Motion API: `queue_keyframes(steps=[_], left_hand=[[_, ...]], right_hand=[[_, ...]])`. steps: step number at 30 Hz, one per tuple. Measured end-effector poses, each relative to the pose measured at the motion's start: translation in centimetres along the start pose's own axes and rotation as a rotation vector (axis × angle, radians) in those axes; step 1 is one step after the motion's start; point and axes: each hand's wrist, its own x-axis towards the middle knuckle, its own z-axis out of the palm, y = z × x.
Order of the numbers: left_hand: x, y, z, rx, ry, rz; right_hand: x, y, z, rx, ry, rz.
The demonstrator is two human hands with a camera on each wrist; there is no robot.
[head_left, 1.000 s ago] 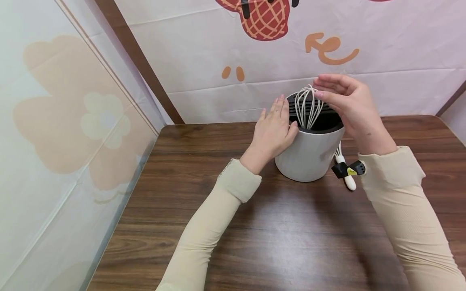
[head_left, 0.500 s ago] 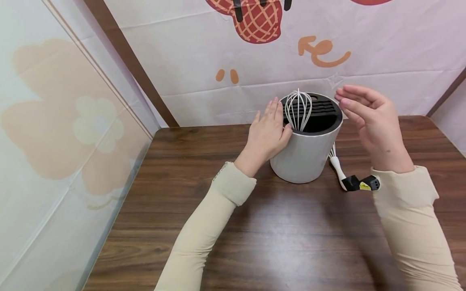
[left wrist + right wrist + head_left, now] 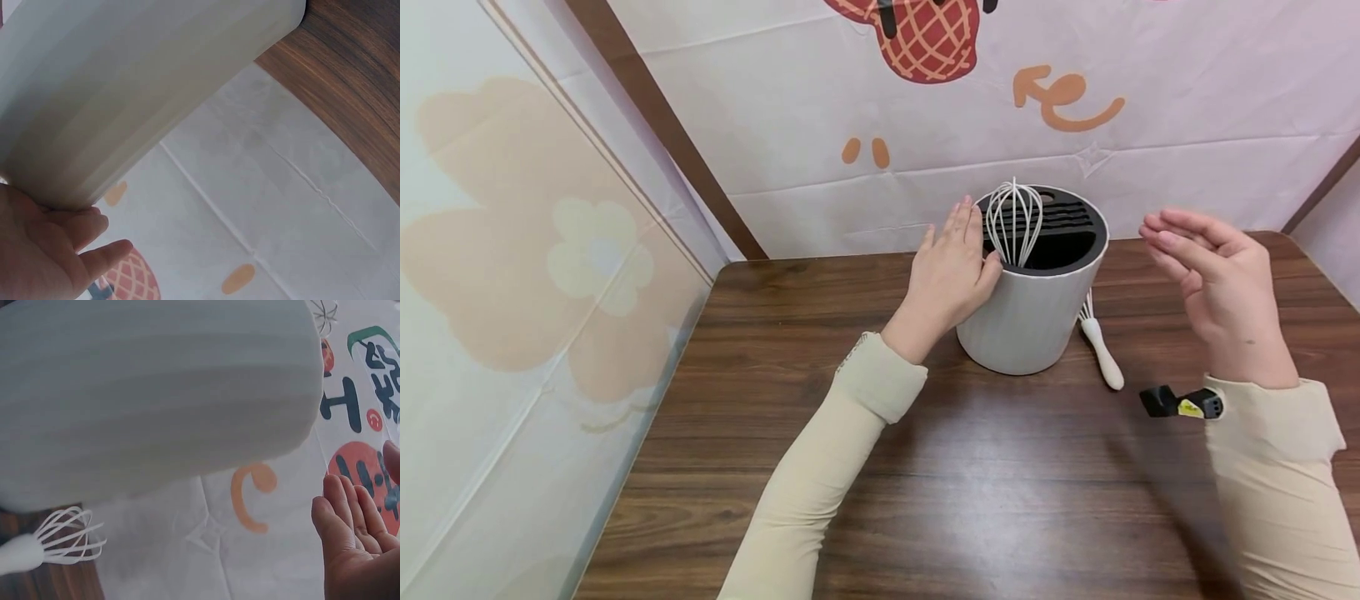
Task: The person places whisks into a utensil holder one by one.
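Two whisks: one upright whisk point(image 3: 1014, 221) in one holder point(image 3: 1024, 325), one lying whisk point(image 3: 1096, 340) on one counter point(image 3: 775, 350), toward its back edge; one black wrist device point(image 3: 1189, 407).

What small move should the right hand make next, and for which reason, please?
Probably lower the right hand and grip the lying whisk. That hand is empty, and the whisk lies on the table beside the pale holder. The left hand rests against the holder, where another whisk already stands.
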Motion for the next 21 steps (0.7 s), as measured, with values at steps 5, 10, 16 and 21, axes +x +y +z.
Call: queue_keyframes(steps=[5, 10, 16, 21], left_hand=[[0.0, 0.0, 0.0, 0.004, -0.001, -0.004], [0.0, 0.0, 0.0, 0.011, -0.009, -0.006], [0.0, 0.0, 0.0, 0.001, -0.015, -0.013], [0.0, 0.0, 0.0, -0.006, -0.009, -0.010]], right_hand=[[-0.4, -0.3, -1.2, 0.021, 0.003, -0.004], [-0.7, -0.8, -2.1, -0.007, 0.020, 0.009], [-1.0, -1.0, -3.0, -0.071, 0.045, 0.027], [-1.3, -1.1, -3.6, -0.104, 0.045, 0.033]])
